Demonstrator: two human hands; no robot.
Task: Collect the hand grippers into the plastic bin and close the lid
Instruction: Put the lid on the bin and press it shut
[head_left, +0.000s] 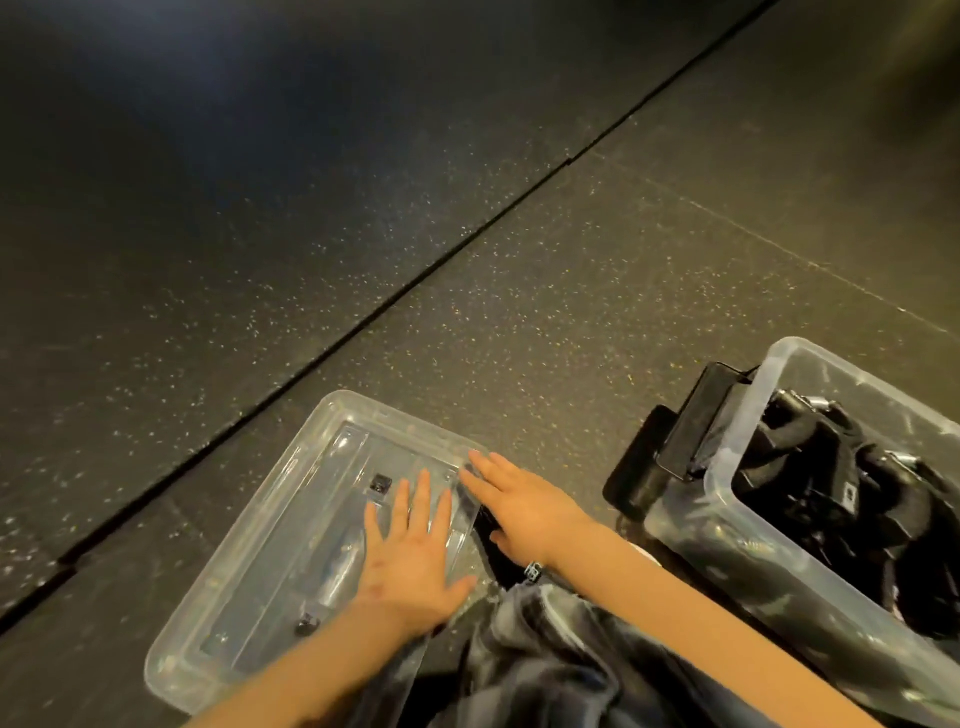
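Fingers of the left hand lie straight and spread, flat on the clear rectangular plastic lid. Those of the right hand reach straight onto the lid's right edge, holding nothing. Grip both edges, lift level, seat over the clear plastic bin containing the black hand grippers.

The lid and the bin are clear glossy plastic; the floor is matt, speckled, rough rubber.
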